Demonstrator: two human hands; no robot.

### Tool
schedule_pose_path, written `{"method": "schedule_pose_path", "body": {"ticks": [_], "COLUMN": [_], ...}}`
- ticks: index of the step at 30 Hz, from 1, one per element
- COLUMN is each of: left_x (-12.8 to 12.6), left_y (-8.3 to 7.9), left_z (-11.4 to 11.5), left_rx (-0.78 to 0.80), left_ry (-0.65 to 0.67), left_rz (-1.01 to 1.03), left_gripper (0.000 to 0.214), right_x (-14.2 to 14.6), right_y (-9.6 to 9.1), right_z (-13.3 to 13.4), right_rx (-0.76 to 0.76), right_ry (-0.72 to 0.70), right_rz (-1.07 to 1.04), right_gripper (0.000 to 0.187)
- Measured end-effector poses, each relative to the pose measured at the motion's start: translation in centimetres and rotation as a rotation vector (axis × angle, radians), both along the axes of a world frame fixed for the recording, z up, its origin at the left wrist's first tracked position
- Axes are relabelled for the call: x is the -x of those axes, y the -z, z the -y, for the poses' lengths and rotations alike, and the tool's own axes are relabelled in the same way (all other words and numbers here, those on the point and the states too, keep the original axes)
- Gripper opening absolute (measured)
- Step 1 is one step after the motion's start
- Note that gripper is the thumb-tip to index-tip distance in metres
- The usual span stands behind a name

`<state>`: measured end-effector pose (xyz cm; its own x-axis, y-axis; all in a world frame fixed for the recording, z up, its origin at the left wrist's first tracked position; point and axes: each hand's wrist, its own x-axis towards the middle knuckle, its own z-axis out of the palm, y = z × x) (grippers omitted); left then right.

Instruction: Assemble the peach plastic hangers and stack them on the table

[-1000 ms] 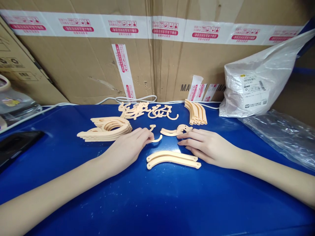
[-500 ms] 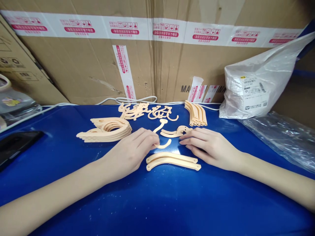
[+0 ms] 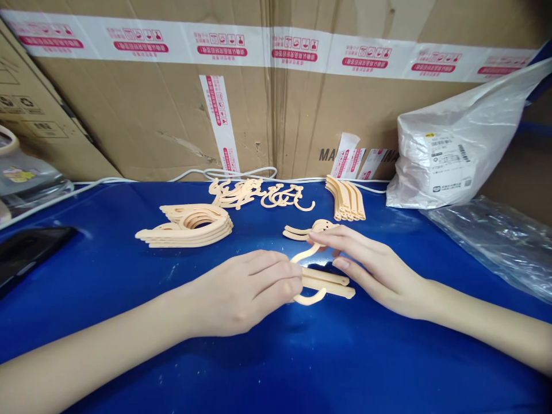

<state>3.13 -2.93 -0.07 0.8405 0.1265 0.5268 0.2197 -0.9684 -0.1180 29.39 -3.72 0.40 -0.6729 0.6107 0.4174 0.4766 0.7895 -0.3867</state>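
Note:
My left hand (image 3: 259, 290) is closed in a pinch round a cream hanger hook (image 3: 314, 298), raised above the table. The hook's curved end points toward me and its other end reaches my right fingertips. My right hand (image 3: 366, 261) has its fingers stretched out and apart, with the fingertips by the hook's far end; whether they touch it I cannot tell. Behind those fingertips lies a cream piece with a rounded head and two thin arms (image 3: 297, 233). Two curved cream hanger arms (image 3: 330, 284) lie under the hook, partly hidden by my left hand.
Stacked cream hanger parts (image 3: 194, 233) lie at the left. Loose hooks (image 3: 276, 195) and a stack of curved arms (image 3: 345, 198) sit at the back. A phone (image 3: 34, 250), a white bag (image 3: 435, 155), clear plastic (image 3: 491, 247), a white cable (image 3: 185, 174) and cardboard (image 3: 172, 109) surround them.
My left hand has brought the hook toward me and right, over the two curved arms. My right hand has shifted slightly toward me, its fingertips now close to the hook's end.

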Motion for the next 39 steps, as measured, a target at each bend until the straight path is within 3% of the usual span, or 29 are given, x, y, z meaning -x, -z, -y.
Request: {"method": "schedule_pose_path", "body": {"ticks": [4, 10, 16, 20, 24, 32, 39], "left_x": [-0.1, -0.4, -0.2, 0.0, 0.2, 0.1, 0.2], "left_y": [-0.2, -0.4, -0.3, 0.1, 0.2, 0.1, 0.4], "left_z": [0.1, 0.3, 0.1, -0.2, -0.3, -0.6, -0.6], "left_rx": [-0.010, -0.057, -0.096, -0.132, -0.173, -0.079, -0.119], "left_ry": [0.023, 0.077, 0.063, -0.037, -0.133, -0.203, -0.215], "left_rz": [-0.017, -0.022, -0.023, -0.011, 0.000, 0.059, 0.077], "left_gripper": [0.020, 0.026, 0.018, 0.009, 0.015, 0.012, 0.009], "right_x": [0.2, 0.7, 0.7, 0.2, 0.0, 0.3, 0.4], "right_y": [-0.2, -0.8, -0.7, -0.3, 0.0, -0.4, -0.4], "right_z": [0.0, 0.6, 0.5, -0.3, -0.7, -0.9, -1.1], "right_rx": [0.103, 0.483, 0.728, 0.789, 0.843, 0.904, 0.973], "right_ry": [0.010, 0.140, 0.126, 0.132, 0.121, 0.092, 0.072], "right_rz": [-0.114, -0.333, -0.449, -0.435, -0.439, -0.512, -0.528], "right_gripper": [0.041, 0.016, 0.017, 0.027, 0.021, 0.014, 0.011]}}
